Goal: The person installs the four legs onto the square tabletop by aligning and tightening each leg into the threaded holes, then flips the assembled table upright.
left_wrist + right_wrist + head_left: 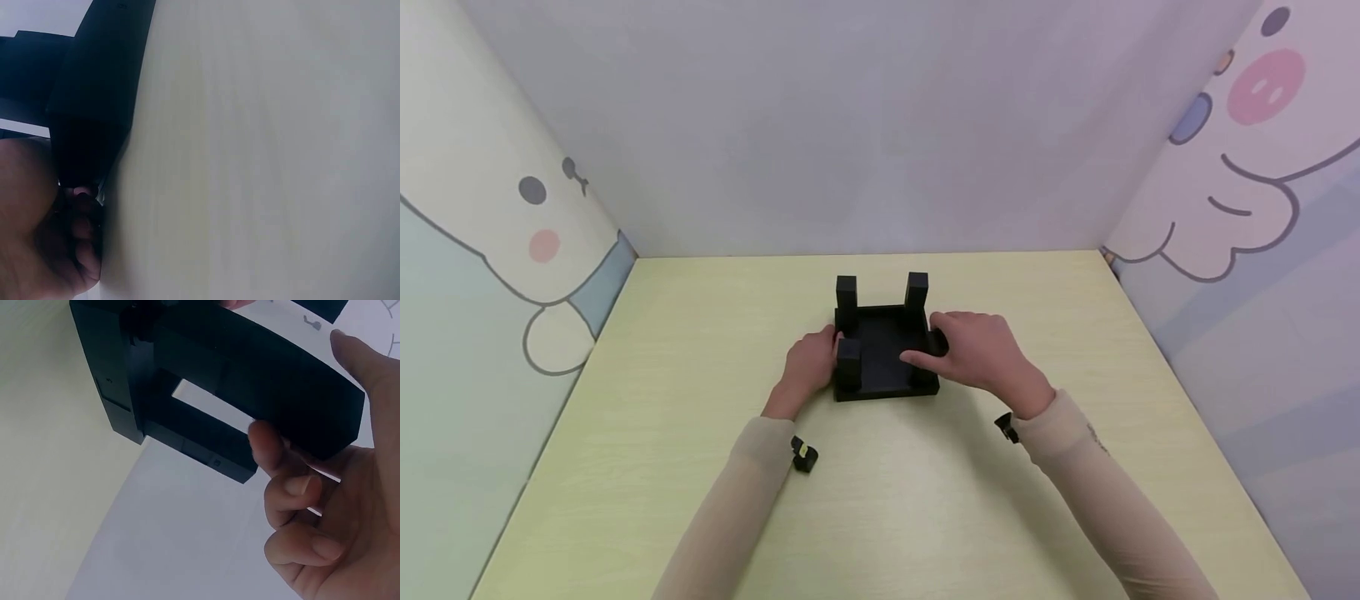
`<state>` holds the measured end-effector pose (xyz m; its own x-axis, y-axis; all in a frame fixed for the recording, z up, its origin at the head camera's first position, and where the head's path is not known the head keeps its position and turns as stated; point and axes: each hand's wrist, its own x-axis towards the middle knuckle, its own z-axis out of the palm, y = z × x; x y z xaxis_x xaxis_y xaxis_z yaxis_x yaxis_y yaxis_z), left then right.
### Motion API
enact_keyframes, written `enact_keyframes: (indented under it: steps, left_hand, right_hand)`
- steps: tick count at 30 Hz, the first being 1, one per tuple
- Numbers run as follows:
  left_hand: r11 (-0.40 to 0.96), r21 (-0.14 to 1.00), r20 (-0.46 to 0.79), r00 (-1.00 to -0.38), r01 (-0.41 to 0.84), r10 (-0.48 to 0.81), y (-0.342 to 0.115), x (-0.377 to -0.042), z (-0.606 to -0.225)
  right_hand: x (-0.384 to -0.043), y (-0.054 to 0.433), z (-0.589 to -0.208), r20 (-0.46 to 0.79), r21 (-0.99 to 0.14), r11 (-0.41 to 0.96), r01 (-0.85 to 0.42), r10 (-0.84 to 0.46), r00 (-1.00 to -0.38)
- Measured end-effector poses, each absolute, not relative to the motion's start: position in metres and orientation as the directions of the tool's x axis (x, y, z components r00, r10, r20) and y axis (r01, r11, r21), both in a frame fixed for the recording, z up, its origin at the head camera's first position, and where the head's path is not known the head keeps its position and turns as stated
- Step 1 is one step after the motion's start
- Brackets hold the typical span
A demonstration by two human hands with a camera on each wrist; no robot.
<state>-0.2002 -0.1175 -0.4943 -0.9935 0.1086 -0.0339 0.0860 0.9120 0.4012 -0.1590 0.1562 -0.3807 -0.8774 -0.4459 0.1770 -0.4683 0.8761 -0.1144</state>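
A small black stool [880,346] lies upside down on the table, its legs pointing up. Three legs stand out in the head view, while my right hand mostly hides the near right one. At the left side, my left hand [810,362] grips the seat's edge, thumb by the near left leg [849,360]. In the left wrist view its fingers [85,250] curl low beside the seat. My right hand [977,350] holds the near right leg [269,381], with bent fingers [294,487] around it and the thumb [359,356] apart from the others.
The pale wooden table [700,317] meets a plain wall [850,125] at the back. Side walls with cartoon animals rise at left and right. Small black devices [805,455] sit at both sleeve cuffs.
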Motion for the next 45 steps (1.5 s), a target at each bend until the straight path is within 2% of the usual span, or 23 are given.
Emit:
enact_keyframes:
  steps: [5,15,24,31,39,45]
  left_hand:
    - [0.911,0.402,-0.024,-0.994,0.089,0.108,-0.119,-0.201,-0.494]
    - [0.908,0.411,-0.03,-0.994,0.085,0.107,-0.119,-0.201,-0.494]
    - [0.909,0.407,-0.028,-0.994,0.087,0.108,-0.119,-0.2,-0.493]
    - [0.909,0.407,-0.04,-0.993,0.085,0.111,-0.118,-0.202,-0.491]
    - [0.906,0.414,-0.037,-0.993,0.085,0.111,-0.117,-0.199,-0.491]
    - [0.909,0.408,-0.032,-0.993,0.089,0.112,-0.115,-0.199,-0.491]
  right_hand:
    - [-0.158,0.16,-0.374,0.125,-0.142,0.871,-0.47,-0.455,-0.882]
    - [-0.159,0.174,-0.365,0.134,-0.213,0.787,-0.579,-0.563,-0.815]
    - [-0.16,0.171,-0.376,0.122,-0.23,0.803,-0.55,-0.537,-0.835]
    - [-0.159,0.164,-0.381,0.177,-0.203,0.829,-0.521,-0.492,-0.853]
    - [-0.156,0.168,-0.375,0.078,-0.22,0.844,-0.489,-0.485,-0.871]
    - [-0.152,0.176,-0.364,0.06,-0.229,0.814,-0.534,-0.535,-0.843]
